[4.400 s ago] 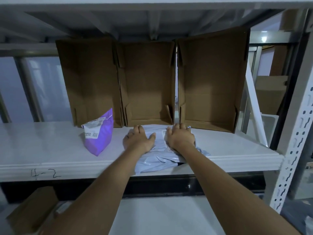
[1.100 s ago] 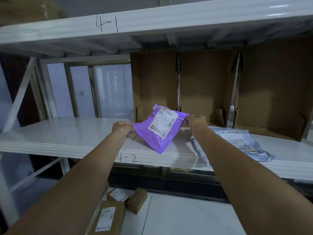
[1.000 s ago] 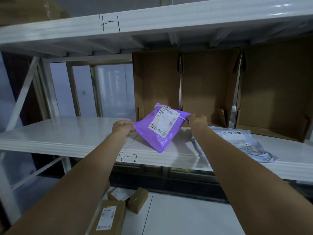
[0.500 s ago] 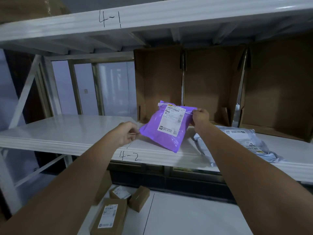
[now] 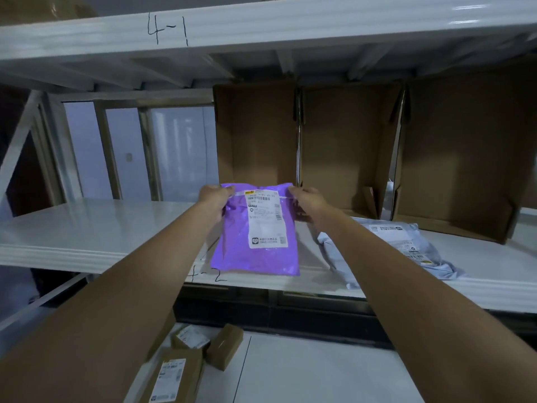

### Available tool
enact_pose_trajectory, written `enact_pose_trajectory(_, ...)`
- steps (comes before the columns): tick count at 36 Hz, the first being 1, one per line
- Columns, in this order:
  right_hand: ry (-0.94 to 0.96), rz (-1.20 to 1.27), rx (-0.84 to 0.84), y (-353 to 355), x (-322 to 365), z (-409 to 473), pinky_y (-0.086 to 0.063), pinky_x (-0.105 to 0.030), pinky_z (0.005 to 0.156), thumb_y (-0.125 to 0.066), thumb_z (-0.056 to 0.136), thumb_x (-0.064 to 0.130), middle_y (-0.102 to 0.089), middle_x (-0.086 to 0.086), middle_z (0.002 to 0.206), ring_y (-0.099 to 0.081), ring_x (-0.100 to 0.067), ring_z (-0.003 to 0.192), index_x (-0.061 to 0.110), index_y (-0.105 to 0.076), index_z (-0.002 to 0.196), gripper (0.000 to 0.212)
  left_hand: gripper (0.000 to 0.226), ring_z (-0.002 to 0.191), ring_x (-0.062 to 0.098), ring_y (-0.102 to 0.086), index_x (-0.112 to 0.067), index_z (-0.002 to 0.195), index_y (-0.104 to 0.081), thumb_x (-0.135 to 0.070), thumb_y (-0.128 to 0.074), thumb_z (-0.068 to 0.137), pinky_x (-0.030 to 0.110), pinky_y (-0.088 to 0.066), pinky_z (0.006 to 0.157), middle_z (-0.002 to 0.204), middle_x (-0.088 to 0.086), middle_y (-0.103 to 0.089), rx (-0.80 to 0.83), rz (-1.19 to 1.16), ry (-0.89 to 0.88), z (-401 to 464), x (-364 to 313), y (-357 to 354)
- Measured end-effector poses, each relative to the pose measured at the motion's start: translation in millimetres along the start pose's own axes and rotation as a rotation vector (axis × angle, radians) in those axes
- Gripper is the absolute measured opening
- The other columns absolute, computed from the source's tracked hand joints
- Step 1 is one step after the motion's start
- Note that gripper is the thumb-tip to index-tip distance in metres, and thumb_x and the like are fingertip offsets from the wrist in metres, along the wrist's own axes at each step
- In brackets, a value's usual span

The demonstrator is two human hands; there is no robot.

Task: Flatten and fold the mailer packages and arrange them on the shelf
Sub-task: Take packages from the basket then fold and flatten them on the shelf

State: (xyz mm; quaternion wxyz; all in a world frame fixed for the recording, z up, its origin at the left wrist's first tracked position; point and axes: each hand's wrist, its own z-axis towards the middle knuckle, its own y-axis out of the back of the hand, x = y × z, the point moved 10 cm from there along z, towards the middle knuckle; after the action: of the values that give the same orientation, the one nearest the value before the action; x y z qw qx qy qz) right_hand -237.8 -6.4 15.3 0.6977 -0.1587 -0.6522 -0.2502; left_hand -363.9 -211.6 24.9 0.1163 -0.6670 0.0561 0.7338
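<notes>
Purple mailer package [image 5: 255,242] held upright, label facing the camera, lower edge at the front lip of the white shelf [image 5: 87,228] marked "4-2". Left hand [image 5: 213,199] pinching the top left corner; right hand [image 5: 309,203] pinching the top right corner. Grey mailer package [image 5: 406,248] lying flat on the same shelf, just right of the purple one. Open cardboard boxes [image 5: 343,146] standing behind. Small cartons [image 5: 180,370] on the level below.

On the shelf [image 5: 87,228], one mailer [image 5: 255,234] lies left of another mailer [image 5: 406,245], before boxes [image 5: 348,146].
</notes>
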Motion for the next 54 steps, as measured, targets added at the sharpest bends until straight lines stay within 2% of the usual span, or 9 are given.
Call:
enact_pose_trajectory(8,-0.253,-0.461,0.770,-37.1,-55.9,-37.0,-0.028,-0.020,0.057,-0.082,0.071,0.045,-0.054,-0.009,0.097,-0.043,-0.009,0.067,0.015,-0.062,0.112,0.055,0.023,0.021,0.004,-0.038,-0.012,0.070,-0.054,-0.012,-0.061,0.092,0.010,-0.030,0.033,0.027,-0.006,-0.044,-0.117,-0.006,-0.032,8.9,-29.6,11.5)
enact_pose_trajectory(13,-0.207,-0.584,0.811,-45.7,-60.2,-39.2,-0.021,-0.016,0.039,-0.075,0.082,0.023,-0.039,0.003,0.058,-0.029,-0.006,0.045,0.015,-0.058,0.096,0.024,0.019,0.044,0.015,-0.043,-0.009,0.075,-0.056,-0.016,-0.066,0.089,0.026,-0.042,0.056,0.038,0.003,-0.050,-0.147,-0.019,-0.034,7.4,-39.4,13.2)
enact_pose_trajectory(18,-0.168,-0.579,0.734,-45.0,-55.3,-32.6,-0.017,-0.017,0.043,-0.072,0.085,0.009,-0.040,0.002,0.055,-0.026,-0.008,0.050,0.013,-0.068,0.084,0.006,0.011,0.027,0.009,-0.044,-0.007,0.088,-0.059,-0.017,-0.062,0.091,0.023,-0.037,0.048,0.037,0.000,-0.051,-0.203,0.002,-0.057,4.9,-44.4,22.9)
enact_pose_trajectory(22,-0.239,-0.638,0.716,-31.4,-54.1,-34.4,-0.019,-0.015,0.038,-0.073,0.084,0.009,-0.045,0.002,0.060,-0.024,-0.007,0.047,0.011,-0.071,0.095,0.012,0.017,0.058,0.016,-0.055,-0.007,0.104,-0.064,-0.014,-0.066,0.089,0.030,-0.048,0.060,0.088,0.007,-0.059,-0.227,-0.007,-0.090,9.7,-46.2,33.6)
enact_pose_trajectory(33,-0.464,-0.785,0.875,-28.1,-73.0,-59.4,-0.019,-0.013,0.038,-0.067,0.090,0.013,-0.054,0.007,0.064,-0.024,-0.004,0.044,0.008,-0.065,0.101,0.012,0.034,0.089,0.032,-0.065,0.005,0.113,-0.059,-0.024,-0.052,0.096,0.038,-0.054,0.082,0.104,0.018,-0.064,-0.059,0.319,-0.026,28.0,-10.7,6.3)
enact_pose_trajectory(40,-0.437,-1.048,0.479,10.7,-50.1,-30.4,-0.026,-0.019,0.042,-0.057,0.075,0.076,-0.058,-0.001,0.066,-0.034,-0.006,0.042,0.011,-0.054,0.102,0.071,0.043,0.128,0.039,-0.043,-0.007,0.133,-0.048,-0.029,-0.033,0.099,0.039,-0.038,0.103,0.140,0.019,-0.047,-0.090,0.994,-0.255,-5.4,-24.8,-21.3)
enact_pose_trajectory(44,-0.140,-0.962,0.250,3.0,-19.4,-3.9,-0.039,-0.022,0.045,-0.042,0.098,0.054,-0.070,-0.017,0.090,-0.052,-0.016,0.044,0.002,-0.055,0.110,0.055,0.044,0.127,0.035,-0.046,-0.003,0.131,-0.051,-0.028,-0.030,0.102,0.032,-0.037,0.101,0.140,0.021,-0.048,0.130,1.124,-0.287,-14.5,-4.0,-51.9)
enact_pose_trajectory(48,0.210,-1.016,0.169,-29.9,0.5,-8.1,-0.041,-0.033,0.091,-0.035,0.103,0.043,-0.056,-0.016,0.130,-0.054,-0.032,0.114,0.003,-0.054,0.127,0.050,0.066,0.140,0.034,-0.027,-0.016,0.151,-0.021,-0.050,-0.006,0.096,0.044,-0.023,0.115,0.156,0.016,-0.024,0.392,1.460,-0.139,-31.6,59.0,-73.9)
enact_pose_trajectory(54,0.386,-1.019,0.147,-71.1,-18.4,-12.7,-0.038,-0.041,0.104,-0.022,0.097,0.054,-0.056,-0.015,0.132,-0.049,-0.031,0.123,0.014,-0.056,0.127,0.060,0.064,0.142,0.032,-0.023,-0.019,0.152,-0.018,-0.049,-0.025,0.096,0.050,-0.020,0.116,0.157,0.011,-0.021,0.306,1.458,-0.237,-37.1,73.3,-76.7)
